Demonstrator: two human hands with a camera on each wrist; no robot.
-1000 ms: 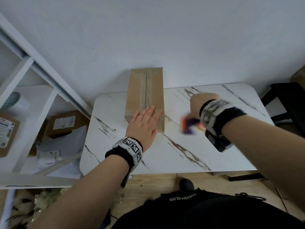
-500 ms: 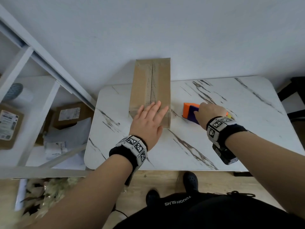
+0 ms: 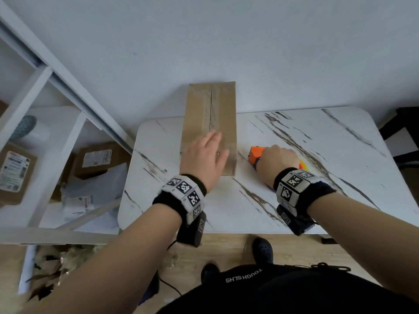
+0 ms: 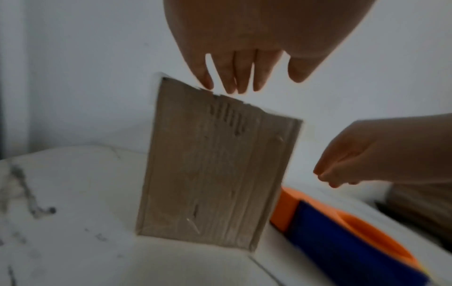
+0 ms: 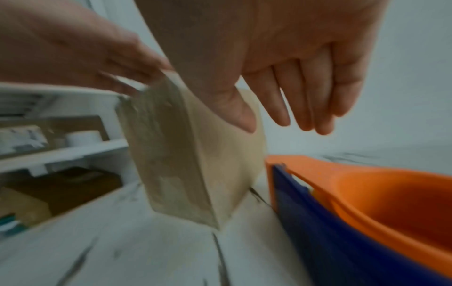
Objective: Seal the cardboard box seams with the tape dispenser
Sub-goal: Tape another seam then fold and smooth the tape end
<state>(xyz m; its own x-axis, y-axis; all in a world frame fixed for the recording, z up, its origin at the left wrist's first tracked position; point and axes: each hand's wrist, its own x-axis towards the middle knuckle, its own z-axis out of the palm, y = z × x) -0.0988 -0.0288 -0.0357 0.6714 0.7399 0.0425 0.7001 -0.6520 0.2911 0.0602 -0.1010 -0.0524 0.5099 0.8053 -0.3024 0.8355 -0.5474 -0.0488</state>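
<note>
A tall brown cardboard box (image 3: 210, 118) stands on the marble table (image 3: 294, 207) against the wall, a centre seam running along its top. My left hand (image 3: 215, 146) lies with straight fingers on the box's near top edge; the left wrist view shows its fingertips (image 4: 229, 85) at that edge. An orange and blue tape dispenser (image 3: 255, 155) lies on the table just right of the box. My right hand (image 3: 277, 158) hovers over it with loose fingers (image 5: 281, 108) and holds nothing; the dispenser (image 5: 367, 195) sits below them beside the box (image 5: 190, 164).
A white shelf unit (image 3: 56, 132) stands left of the table, with labelled parcels (image 3: 95, 157) and bags on it. A dark chair (image 3: 405, 132) is at the far right. The wall runs directly behind the box. My feet stand at the table's near edge.
My right hand carried the tape dispenser down to the table beside the box, then let go and now hovers above it. My left hand stayed on the box.
</note>
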